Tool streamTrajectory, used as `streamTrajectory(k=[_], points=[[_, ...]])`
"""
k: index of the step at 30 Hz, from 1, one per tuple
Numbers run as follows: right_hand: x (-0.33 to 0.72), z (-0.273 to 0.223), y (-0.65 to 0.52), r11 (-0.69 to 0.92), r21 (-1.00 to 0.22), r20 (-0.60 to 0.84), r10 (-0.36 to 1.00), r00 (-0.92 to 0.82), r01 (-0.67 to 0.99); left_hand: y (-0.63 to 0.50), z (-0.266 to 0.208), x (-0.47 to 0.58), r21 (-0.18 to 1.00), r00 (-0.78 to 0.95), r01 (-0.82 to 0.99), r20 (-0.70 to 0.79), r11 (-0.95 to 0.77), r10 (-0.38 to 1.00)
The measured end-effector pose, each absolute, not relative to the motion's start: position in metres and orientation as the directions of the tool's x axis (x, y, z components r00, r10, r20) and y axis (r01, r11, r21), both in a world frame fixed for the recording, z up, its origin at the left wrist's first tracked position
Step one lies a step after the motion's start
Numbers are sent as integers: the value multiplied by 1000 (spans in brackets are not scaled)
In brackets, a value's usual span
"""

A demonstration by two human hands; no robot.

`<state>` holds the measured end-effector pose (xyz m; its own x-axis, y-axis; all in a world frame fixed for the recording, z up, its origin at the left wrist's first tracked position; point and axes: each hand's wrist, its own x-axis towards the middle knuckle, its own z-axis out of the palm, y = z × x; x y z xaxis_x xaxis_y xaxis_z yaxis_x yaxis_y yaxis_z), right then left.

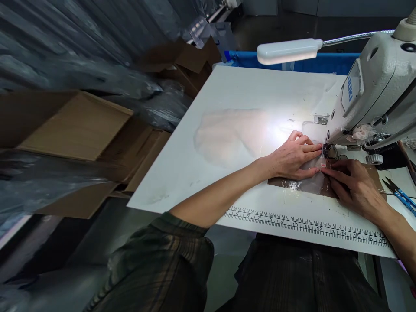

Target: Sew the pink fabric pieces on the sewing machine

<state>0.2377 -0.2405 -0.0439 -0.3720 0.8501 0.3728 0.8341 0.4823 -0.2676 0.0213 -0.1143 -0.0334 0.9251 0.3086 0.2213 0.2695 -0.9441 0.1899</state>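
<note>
A piece of sheer whitish fabric (312, 185) lies at the needle area of a white JUKI sewing machine (373, 82). My left hand (295, 157) rests flat on the fabric, fingers stretched toward the presser foot (325, 149). Just in front of the foot, a small white tag with a red mark (323, 165) sits along the fabric's edge. My right hand (355, 184) is closed at that edge, its index fingertip beside the tag and the other fingers curled. What lies under its curled fingers is partly hidden. A brown shiny plate (279, 182) shows beneath the fabric.
Blue thread snips (403, 197) lie at the right. A ruler strip (302, 225) runs along the white table's (182, 173) front edge. A lit lamp (289, 51) hangs over the back. Open cardboard boxes (78, 130) and plastic wrapping (165, 104) stand left of the table.
</note>
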Motion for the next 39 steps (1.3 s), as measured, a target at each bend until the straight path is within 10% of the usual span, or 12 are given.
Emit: streamTrajectory(k=[39], points=[[238,-44,-240,477,-293,379,854,-357,829,-118,-35,25,111,923,312,200,-944,329]])
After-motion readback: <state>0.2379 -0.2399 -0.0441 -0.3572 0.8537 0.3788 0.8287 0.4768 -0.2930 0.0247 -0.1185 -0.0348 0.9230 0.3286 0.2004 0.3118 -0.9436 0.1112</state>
